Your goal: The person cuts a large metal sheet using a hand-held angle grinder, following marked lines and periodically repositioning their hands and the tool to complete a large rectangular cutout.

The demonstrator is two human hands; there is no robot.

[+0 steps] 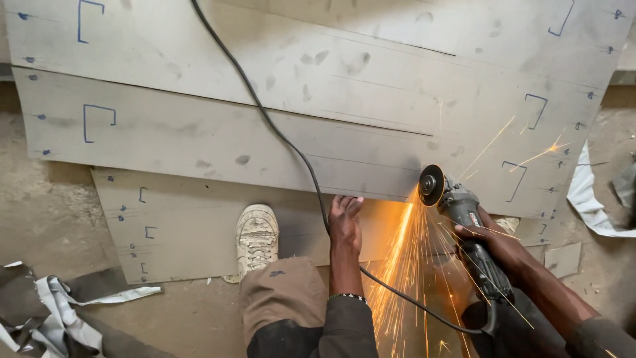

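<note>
My right hand [498, 244] grips the dark body of an angle grinder [464, 219]. Its disc [432, 185] bites into the near edge of a grey metal sheet [218, 139] and throws orange sparks [401, 265] toward me. My left hand [344, 220] presses flat on the sheet's edge just left of the disc, fingers spread. The grinder's black cable [291, 146] runs across the sheets, passes beside my left hand and loops back to the tool.
Several grey sheets with blue pen marks lie stacked on the dusty floor; a lower sheet [179, 225] is under my white shoe [257, 238]. Crumpled scraps of film lie at the lower left [53, 311] and at the right [589, 199].
</note>
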